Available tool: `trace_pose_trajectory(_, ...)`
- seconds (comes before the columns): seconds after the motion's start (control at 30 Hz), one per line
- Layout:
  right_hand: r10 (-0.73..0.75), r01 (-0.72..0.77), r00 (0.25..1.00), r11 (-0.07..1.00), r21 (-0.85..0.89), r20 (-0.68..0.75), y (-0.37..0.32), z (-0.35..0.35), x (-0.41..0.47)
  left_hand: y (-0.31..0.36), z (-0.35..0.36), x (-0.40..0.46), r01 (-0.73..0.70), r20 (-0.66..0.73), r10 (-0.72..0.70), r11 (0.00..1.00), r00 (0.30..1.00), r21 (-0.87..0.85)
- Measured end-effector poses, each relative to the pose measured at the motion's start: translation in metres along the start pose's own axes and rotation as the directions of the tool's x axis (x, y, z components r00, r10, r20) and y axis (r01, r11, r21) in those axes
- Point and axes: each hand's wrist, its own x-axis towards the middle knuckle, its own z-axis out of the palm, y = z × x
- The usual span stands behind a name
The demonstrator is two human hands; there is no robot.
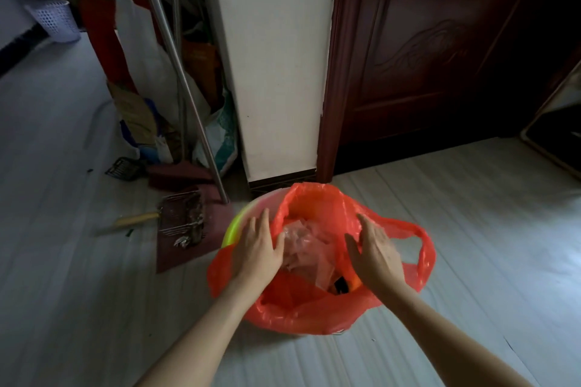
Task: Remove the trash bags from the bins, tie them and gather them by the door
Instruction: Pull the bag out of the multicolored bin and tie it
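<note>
A red plastic trash bag (317, 314) lines a bin on the floor, its mouth wide and its handle loop (419, 248) hanging over the right side. Crumpled pinkish plastic (301, 242) and dark scraps lie inside. The bin's yellow-green rim (231, 231) shows at the left. My left hand (256, 247) rests flat on the bag's left edge, fingers spread. My right hand (374, 248) lies on the right edge, fingers apart, holding nothing that I can see.
A dark red wooden door (440, 50) stands behind the bin, beside a white pillar (276, 56). To the left are a metal pole (179, 72), stacked bags and cardboard, a dustpan (185, 217) and a wire brush. A white mesh basket (55, 20) stands far left.
</note>
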Motion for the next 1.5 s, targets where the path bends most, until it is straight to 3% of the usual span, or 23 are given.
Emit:
trace_pose_trajectory(0.07,0.088,-0.083,0.996,0.985,-0.15,0.028,0.01,-0.004,0.011,-0.007,-0.004,0.004,0.079,0.067,-0.096,0.973,0.993,0.217)
trace_pose_trajectory(0.13,0.201,-0.177,0.976,0.956,-0.235,0.082,0.014,-0.002,0.022,-0.011,-0.006,0.007,0.082,0.094,-0.113,0.956,0.989,0.281)
trace_pose_trajectory(0.2,0.284,-0.24,0.951,0.927,-0.287,0.122,0.016,0.0,0.033,-0.014,-0.007,0.008,0.023,0.079,-0.042,0.973,0.996,0.229)
trace_pose_trajectory(0.3,0.297,-0.252,0.951,0.906,-0.341,0.087,0.014,-0.008,0.042,-0.017,-0.011,0.008,-0.116,-0.048,0.116,0.993,0.992,0.0)
trace_pose_trajectory(0.37,0.173,-0.161,0.985,0.928,-0.337,0.006,0.015,-0.017,0.044,-0.017,-0.017,0.009,-0.147,-0.095,0.137,0.983,0.986,-0.107)
trace_pose_trajectory(0.47,-0.147,0.139,0.989,0.966,-0.22,-0.021,0.013,-0.025,0.032,-0.018,-0.027,0.0,-0.195,-0.049,0.19,0.975,0.98,-0.106)
trace_pose_trajectory(0.57,-0.358,0.389,0.91,0.911,-0.133,0.21,0.015,-0.036,0.0,-0.025,-0.033,-0.022,-0.269,0.253,0.252,0.962,0.934,0.038)
trace_pose_trajectory(0.67,-0.429,0.566,0.78,0.794,-0.222,0.455,0.025,-0.037,-0.034,-0.036,-0.028,-0.046,-0.396,0.487,0.244,0.887,0.839,0.237)
trace_pose_trajectory(0.73,-0.422,0.654,0.731,0.658,-0.373,0.537,0.031,-0.034,-0.047,-0.041,-0.02,-0.055,-0.457,0.495,0.259,0.824,0.83,0.335)
trace_pose_trajectory(0.77,-0.452,0.67,0.731,0.616,-0.414,0.511,0.034,-0.031,-0.047,-0.042,-0.016,-0.057,-0.48,0.47,0.293,0.805,0.833,0.348)
trace_pose_trajectory(0.83,-0.53,0.695,0.714,0.611,-0.378,0.457,0.035,-0.028,-0.044,-0.044,-0.015,-0.056,-0.494,0.447,0.338,0.816,0.828,0.299)
trace_pose_trajectory(0.9,-0.537,0.716,0.673,0.645,-0.268,0.508,0.033,-0.03,-0.034,-0.046,-0.019,-0.051,-0.459,0.465,0.328,0.865,0.822,0.203)
trace_pose_trajectory(1.0,-0.371,0.596,0.665,0.787,-0.162,0.648,0.029,-0.032,-0.025,-0.053,-0.028,-0.036,-0.331,0.433,0.285,0.943,0.855,0.031)
trace_pose_trajectory(1.07,-0.264,0.358,0.784,0.932,-0.061,0.562,0.023,-0.032,-0.023,-0.053,-0.028,-0.028,-0.265,0.336,0.254,0.964,0.907,-0.013)
trace_pose_trajectory(1.13,-0.133,0.138,0.89,0.99,0.022,0.437,0.015,-0.029,-0.021,-0.045,-0.02,-0.028,-0.177,0.197,0.192,0.98,0.961,-0.089)
trace_pose_trajectory(1.23,0.029,-0.088,0.941,0.983,0.162,0.338,-0.003,-0.008,-0.021,-0.02,0.0,-0.043,-0.186,0.044,0.2,0.958,0.979,-0.218)
trace_pose_trajectory(1.33,0.153,-0.315,0.908,0.863,0.395,0.391,-0.023,0.015,-0.024,-0.008,0.02,-0.062,-0.25,0.013,0.264,0.927,0.964,-0.279)
trace_pose_trajectory(1.4,0.103,-0.353,0.886,0.782,0.513,0.453,-0.032,0.022,-0.024,-0.011,0.023,-0.068,-0.223,0.069,0.252,0.932,0.965,-0.285)
trace_pose_trajectory(1.5,-0.123,-0.136,0.858,0.882,0.452,0.498,-0.042,0.025,-0.019,-0.026,0.02,-0.07,-0.356,0.126,0.374,0.924,0.919,-0.14)
